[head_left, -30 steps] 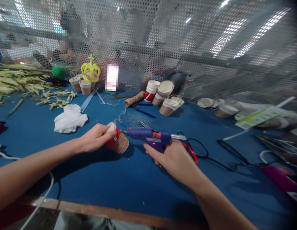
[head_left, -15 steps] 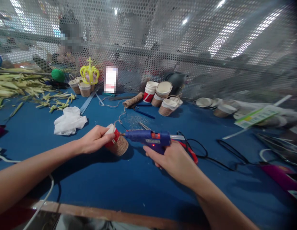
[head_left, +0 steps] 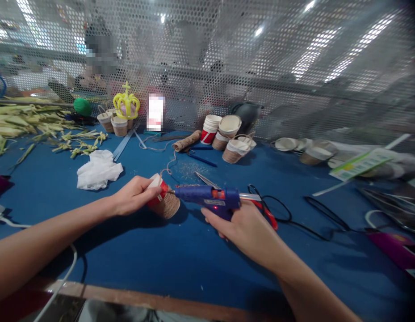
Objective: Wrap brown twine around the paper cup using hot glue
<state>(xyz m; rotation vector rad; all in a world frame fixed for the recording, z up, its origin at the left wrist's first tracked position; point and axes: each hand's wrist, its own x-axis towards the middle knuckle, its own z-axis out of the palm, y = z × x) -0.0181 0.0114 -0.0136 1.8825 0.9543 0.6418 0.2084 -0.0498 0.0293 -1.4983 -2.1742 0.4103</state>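
Note:
My left hand [head_left: 136, 197] grips a red and white paper cup [head_left: 169, 205] by its rim end, with the cup tilted on its side. Brown twine wraps the cup's lower part. In my right hand [head_left: 241, 223] is a blue hot glue gun [head_left: 207, 196], its red light lit and a clear glue stick poking out of the back. The gun's nozzle is at the cup, near the edge of the wound twine. From the cup a loose strand runs back to a roll of twine [head_left: 187, 141]. Red-handled scissors [head_left: 205, 179] lie behind the gun, partly hidden by it.
Twine-wrapped cups [head_left: 236, 150] and a stack of red and white cups [head_left: 211, 129] stand at the back. A crumpled white tissue [head_left: 98, 170] lies left, near dried husks [head_left: 26, 117]. A black cord [head_left: 311, 228] trails right. A perforated metal screen [head_left: 194, 53] closes off the back.
Both hands hold nearly the same pose. The glue gun's nozzle has shifted very slightly down and right along the cup; the whole view has moved a little.

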